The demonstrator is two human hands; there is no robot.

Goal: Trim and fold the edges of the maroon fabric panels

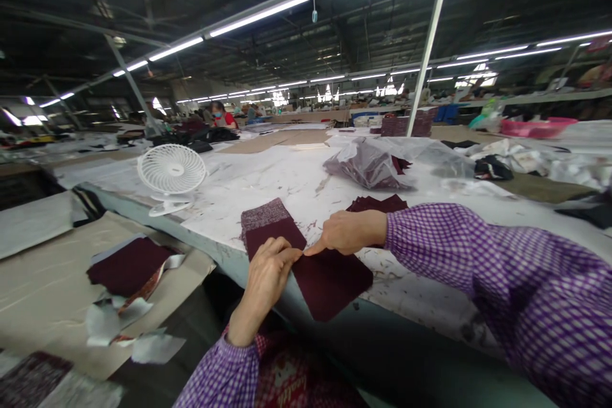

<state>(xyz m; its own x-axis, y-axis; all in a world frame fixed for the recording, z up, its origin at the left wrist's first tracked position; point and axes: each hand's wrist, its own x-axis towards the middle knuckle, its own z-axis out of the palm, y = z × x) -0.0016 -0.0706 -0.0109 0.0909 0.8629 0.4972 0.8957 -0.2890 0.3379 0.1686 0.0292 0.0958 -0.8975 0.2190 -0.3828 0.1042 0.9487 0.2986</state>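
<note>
Two maroon fabric pieces lie at the table's front edge, meeting between my hands. My left hand (270, 264) has its fingers pinched together on the near edge of the left piece (272, 233). Touching the right piece (332, 284) near its upper left corner is my right hand (347, 233), index finger extended to the left, other fingers curled. The fingertips of both hands nearly meet. A speckled grey-maroon fabric (265, 212) shows at the far end of the left piece. Beyond my right wrist sits a stack of maroon pieces (377, 204).
A white fan (172, 171) stands at the left on the white-covered table (248, 172). A clear plastic bag (366, 162) lies farther back. Maroon fabric (131, 264) and scraps rest on a lower surface at the left. A person in red (224, 118) is far off.
</note>
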